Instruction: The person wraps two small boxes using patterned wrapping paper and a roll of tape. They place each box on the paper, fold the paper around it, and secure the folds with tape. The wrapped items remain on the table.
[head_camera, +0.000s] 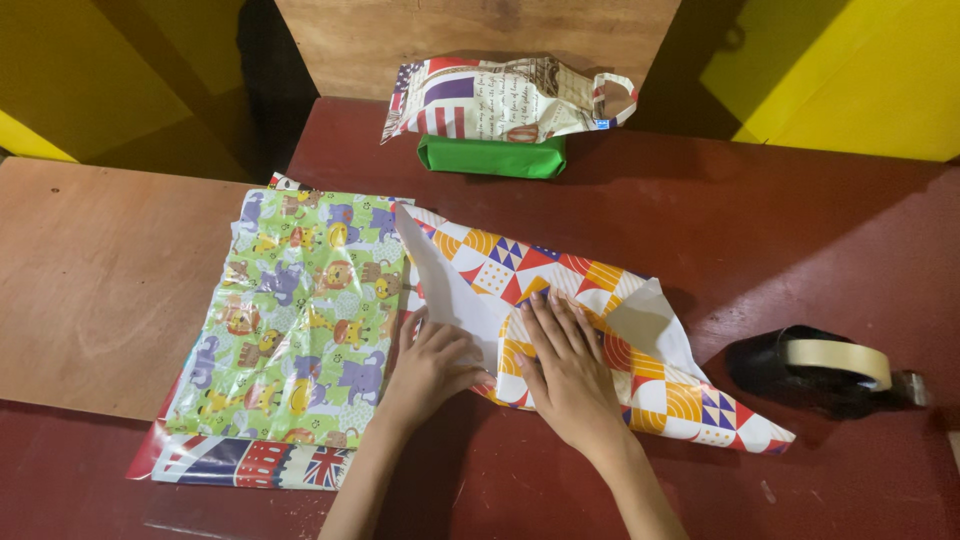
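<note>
While both hands press down on it, the geometric wrapping paper (590, 330) lies directly under them on the red table (820, 230), its long axis running diagonally from the upper left, near the animal-print sheet (300, 310), down to the lower right corner that points toward the tape dispenser (825, 370). The right hand (565, 365) rests flat with fingers spread over the patterned fold near the paper's middle, so it is the nearer one to the free lower-right end. The left hand (435, 365) sits just beside it, fingers curled loosely and pressing on the white underside of the folded flap; it pinches nothing that can be seen. A flag-print sheet (250, 462) peeks out beneath the animal-print one, and a green packet (490, 157) with a printed bag (500, 98) lies well apart at the table's far edge.
</note>
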